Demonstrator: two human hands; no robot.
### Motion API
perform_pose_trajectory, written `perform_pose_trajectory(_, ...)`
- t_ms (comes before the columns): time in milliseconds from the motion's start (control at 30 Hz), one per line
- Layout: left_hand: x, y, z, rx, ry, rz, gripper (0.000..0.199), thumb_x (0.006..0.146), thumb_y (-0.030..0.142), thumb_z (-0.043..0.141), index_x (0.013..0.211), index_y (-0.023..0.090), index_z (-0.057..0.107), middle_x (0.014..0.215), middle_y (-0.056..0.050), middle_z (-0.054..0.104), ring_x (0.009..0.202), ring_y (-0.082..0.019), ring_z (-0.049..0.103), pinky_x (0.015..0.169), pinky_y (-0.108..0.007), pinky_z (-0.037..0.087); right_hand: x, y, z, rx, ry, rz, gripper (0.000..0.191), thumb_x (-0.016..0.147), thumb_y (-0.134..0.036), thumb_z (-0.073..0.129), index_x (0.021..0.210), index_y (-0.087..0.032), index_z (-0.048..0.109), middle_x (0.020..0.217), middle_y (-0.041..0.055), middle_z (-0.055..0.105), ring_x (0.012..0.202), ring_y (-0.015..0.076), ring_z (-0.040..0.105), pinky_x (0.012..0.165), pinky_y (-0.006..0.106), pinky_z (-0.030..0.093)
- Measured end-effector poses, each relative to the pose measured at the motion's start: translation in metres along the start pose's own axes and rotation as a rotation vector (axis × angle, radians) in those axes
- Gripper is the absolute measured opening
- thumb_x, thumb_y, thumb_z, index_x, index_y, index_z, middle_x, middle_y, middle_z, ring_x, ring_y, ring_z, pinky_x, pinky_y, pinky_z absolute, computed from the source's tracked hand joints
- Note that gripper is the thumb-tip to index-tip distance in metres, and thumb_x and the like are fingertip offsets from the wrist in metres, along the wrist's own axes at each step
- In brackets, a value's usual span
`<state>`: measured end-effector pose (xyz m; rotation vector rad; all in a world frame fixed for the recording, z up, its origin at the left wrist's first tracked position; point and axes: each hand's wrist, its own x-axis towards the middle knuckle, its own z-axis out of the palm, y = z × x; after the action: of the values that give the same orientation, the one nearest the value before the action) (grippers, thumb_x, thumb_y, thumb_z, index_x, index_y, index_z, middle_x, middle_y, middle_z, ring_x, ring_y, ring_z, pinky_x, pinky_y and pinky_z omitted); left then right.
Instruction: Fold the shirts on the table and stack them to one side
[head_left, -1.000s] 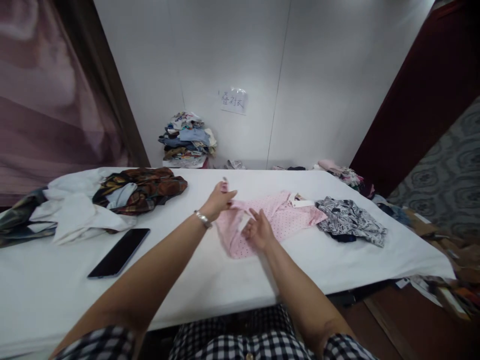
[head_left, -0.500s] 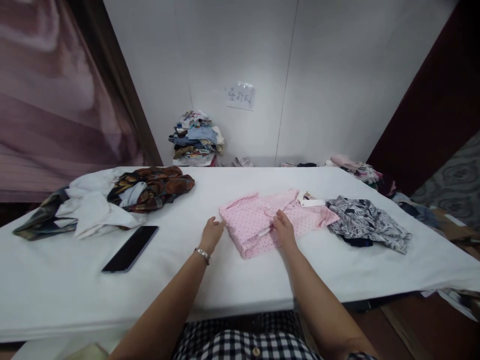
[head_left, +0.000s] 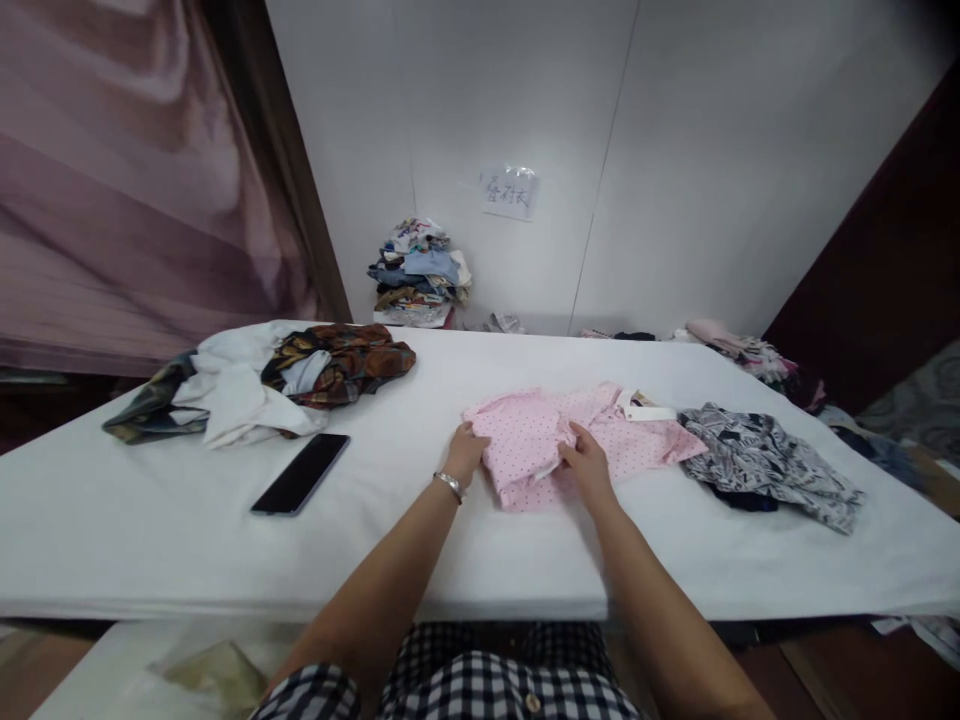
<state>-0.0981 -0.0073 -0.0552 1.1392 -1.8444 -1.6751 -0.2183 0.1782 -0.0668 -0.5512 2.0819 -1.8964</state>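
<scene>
A pink shirt (head_left: 525, 440) with small dark dots lies partly folded on the white-covered table (head_left: 375, 540). Its white collar (head_left: 645, 412) points to the right. At the shirt's left edge, my left hand (head_left: 465, 455), with a silver bracelet on the wrist, is closed on the fabric, thumb on top. My right hand (head_left: 587, 462) pinches the cloth near the shirt's middle. Some of the fingers of both hands are hidden by the fabric.
A black-and-white patterned garment (head_left: 772, 460) lies crumpled right of the shirt. To the left are white garments (head_left: 244, 395), a brown plaid garment (head_left: 352, 365) and a black tablet-like slab (head_left: 301, 475). Stacked clothes (head_left: 420, 270) stand behind the table, below a paper sign (head_left: 510, 192).
My left hand has moved onto the shirt's left edge and closed on it; before, it was beside it. My right hand keeps its pinch. The view has shifted slightly left.
</scene>
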Motion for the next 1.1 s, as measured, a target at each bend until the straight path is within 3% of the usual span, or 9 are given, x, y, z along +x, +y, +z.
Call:
perform_pose_trajectory(167,0.004,-0.005,-0.02,0.167,0.055,0.053,0.054,0.08,0.028,0.059,0.131,0.014,0.048,0.116,-0.015,0.063,0.082,-0.018,0.065,0.065,-0.026,0.049,-0.017,0.013,-0.026,-0.357,-0.015,-0.066,0.069,0.072,-0.038,0.054,0.137,-0.017,0.046,0.121,0.0116,0.061,0.102,0.0285,0.06,0.087,0.044,0.05)
perform_pose_trajectory(300,0.024,-0.005,-0.036,0.277,0.129,0.107,0.048,0.076,0.028,0.063,0.121,0.014,0.057,0.125,-0.017,0.059,0.107,-0.024,0.06,0.084,-0.03,0.045,-0.033,0.007,-0.032,-0.541,0.049,-0.301,0.057,0.082,-0.041,0.044,0.133,-0.017,0.05,0.137,0.0134,0.049,0.127,0.0297,0.043,0.102,0.045,0.04)
perform_pose_trajectory(400,0.041,-0.001,-0.038,0.345,0.13,0.142,0.039,0.071,0.024,0.066,0.109,0.014,0.064,0.122,-0.016,0.062,0.113,-0.026,0.056,0.092,-0.031,0.04,-0.056,-0.012,-0.011,-0.557,-0.112,-0.398,0.044,0.088,-0.047,0.041,0.121,-0.023,0.058,0.118,0.0109,0.061,0.111,0.0271,0.053,0.092,0.042,0.046)
perform_pose_trajectory(533,0.056,0.002,-0.032,0.381,0.094,0.163,0.023,0.072,0.021,0.062,0.093,0.016,0.069,0.108,-0.013,0.069,0.103,-0.025,0.061,0.088,-0.031,0.041,-0.085,-0.025,0.033,-0.761,-0.395,-0.561,0.034,0.084,-0.045,0.057,0.11,-0.024,0.062,0.104,0.0088,0.062,0.098,0.0255,0.054,0.084,0.039,0.044)
perform_pose_trajectory(633,0.062,0.004,-0.03,0.376,0.07,0.198,0.012,0.074,0.021,0.058,0.078,0.017,0.068,0.096,-0.01,0.07,0.094,-0.023,0.062,0.083,-0.029,0.042,-0.089,-0.022,0.052,-0.953,-0.445,-0.58,0.02,0.083,-0.034,0.06,0.098,-0.021,0.065,0.096,0.0085,0.06,0.09,0.024,0.052,0.077,0.035,0.042)
perform_pose_trajectory(700,0.065,0.008,-0.031,0.355,0.049,0.224,0.012,0.076,0.021,0.055,0.075,0.017,0.066,0.089,-0.008,0.07,0.087,-0.02,0.062,0.078,-0.028,0.044,-0.085,-0.019,0.053,-0.984,-0.443,-0.585,0.014,0.086,-0.021,0.052,0.089,-0.02,0.066,0.088,0.0074,0.06,0.085,0.0215,0.052,0.073,0.032,0.04)
perform_pose_trajectory(767,0.07,0.014,-0.034,0.324,0.017,0.231,0.015,0.08,0.022,0.05,0.08,0.017,0.064,0.08,-0.006,0.068,0.075,-0.016,0.062,0.07,-0.026,0.045,-0.081,-0.018,0.048,-0.916,-0.431,-0.617,0.023,0.088,-0.013,0.044,0.087,-0.02,0.066,0.083,0.0063,0.059,0.082,0.0194,0.053,0.07,0.03,0.039)
perform_pose_trajectory(900,0.083,0.03,-0.041,0.288,-0.07,0.235,0.019,0.084,0.025,0.045,0.087,0.016,0.062,0.064,-0.001,0.06,0.056,-0.012,0.054,0.056,-0.023,0.042,-0.082,-0.015,0.038,-0.815,-0.437,-0.702,0.023,0.088,-0.012,0.045,0.091,-0.019,0.066,0.083,0.0057,0.06,0.081,0.0186,0.053,0.068,0.029,0.04)
perform_pose_trajectory(1100,0.097,0.037,-0.046,0.368,-0.168,0.251,0.014,0.07,0.027,0.065,0.061,0.017,0.061,0.064,0.0,0.062,0.07,-0.015,0.056,0.066,-0.023,0.043,-0.09,-0.017,0.044,-0.861,-0.61,-0.612,0.018,0.085,-0.013,0.051,0.087,-0.019,0.067,0.086,0.0054,0.063,0.083,0.0184,0.057,0.07,0.029,0.045)
